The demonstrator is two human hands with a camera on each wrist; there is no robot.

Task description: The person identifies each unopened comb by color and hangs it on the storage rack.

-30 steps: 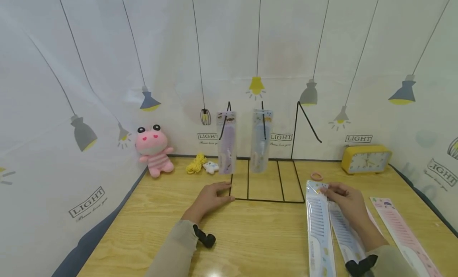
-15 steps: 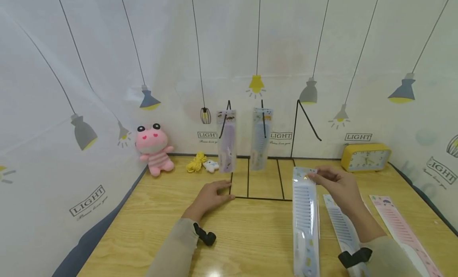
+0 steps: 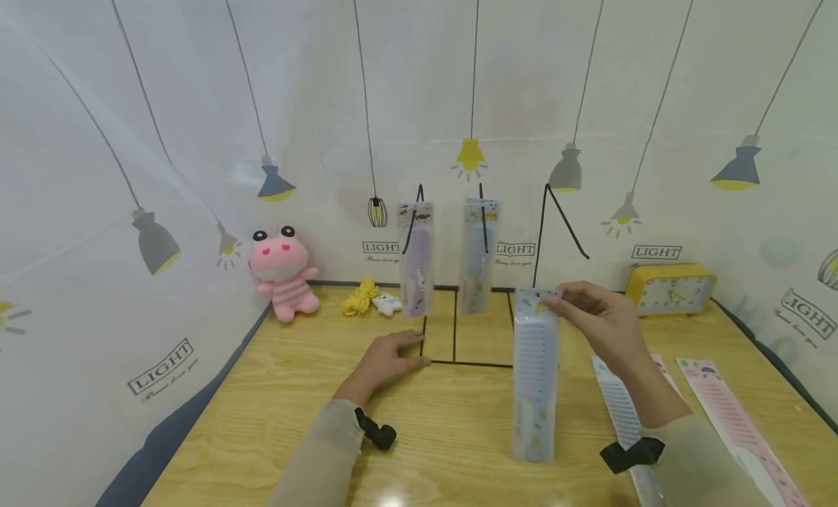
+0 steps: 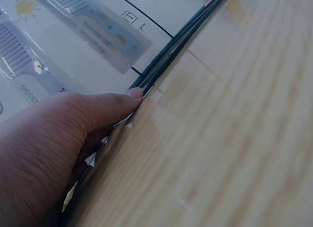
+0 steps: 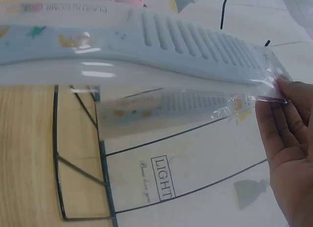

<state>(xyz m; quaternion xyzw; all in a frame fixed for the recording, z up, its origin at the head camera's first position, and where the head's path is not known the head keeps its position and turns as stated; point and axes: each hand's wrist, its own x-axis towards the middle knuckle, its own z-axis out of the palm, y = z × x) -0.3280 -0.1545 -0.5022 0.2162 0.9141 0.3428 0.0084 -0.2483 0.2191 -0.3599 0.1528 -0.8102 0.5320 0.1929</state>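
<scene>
My right hand (image 3: 599,325) pinches the top end of a blue comb (image 3: 537,376) in a clear printed packet, which hangs upright before the right side of a black wire rack (image 3: 484,364). The right wrist view shows this comb (image 5: 190,46) close up, thumb and fingers at its punched end. A packaged purple comb (image 3: 415,267) hangs on the rack's left hook and a packaged blue one on the middle hook. The right hook (image 3: 566,223) is bare. My left hand (image 3: 382,361) rests at the rack's front left corner, its thumb on the base wire in the left wrist view.
On the table at the right lie a blue packaged comb (image 3: 618,401), partly hidden by my right arm, and a pink one (image 3: 727,412). A yellow clock (image 3: 671,289) stands behind them. Back left are a pink plush toy (image 3: 283,270) and yellow cord (image 3: 360,297).
My right hand has lifted the packaged blue comb off the table and carried it leftward and toward the rack, uncovering the blue comb lying beneath. The left hand has stayed put.
</scene>
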